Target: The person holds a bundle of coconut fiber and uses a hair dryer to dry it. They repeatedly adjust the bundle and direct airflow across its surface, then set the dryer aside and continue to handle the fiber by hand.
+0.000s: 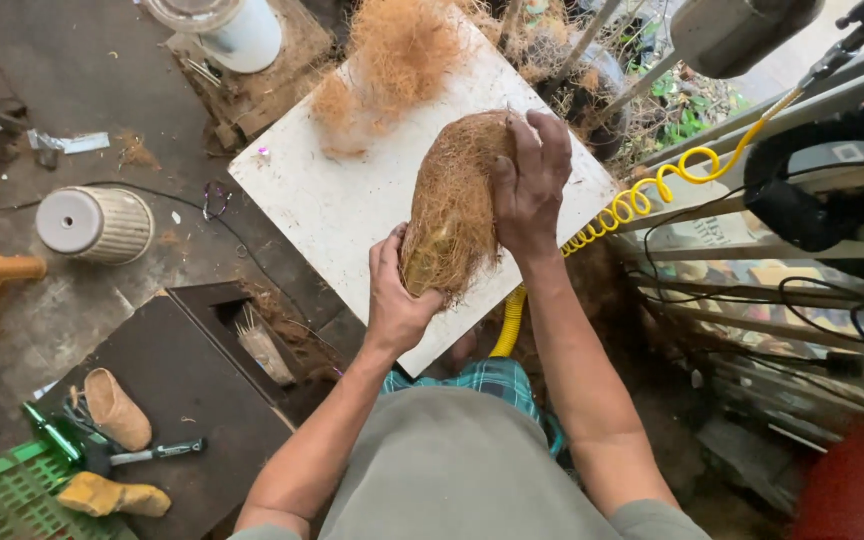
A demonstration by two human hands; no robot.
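Fingers [550, 135] of the right hand [530, 185] curled over the upper end of a hairy coconut husk [455, 205], thumb hooked along its near side, gripping firm. Fingers of the left hand [395, 295] cupped round the lower end from beneath, closed on the fibre and bearing the weight. Husk held clear in the air, tilted, just above the near half of a white board [352, 200] serving as a table, not resting on it. Loose heap of brown fibre [392, 60] piled at the board's far corner, well apart from both hands. Yellow coiled hose [642, 195] running just beside the right forearm and down past the board's edge. Off to the left on the floor, a white ribbed pot [97, 225] on its side; lower left, a dark board [182, 390] carrying a cutting tool [142, 455], next to a green crate [2, 495]. Likely trouble from here: stringy fibre tearing away under the pull, leaving the grip on strands only and the husk dropping to the board or rolling off its edge; an elbow swing snagging the hose; dry strands scraping the bare palms.
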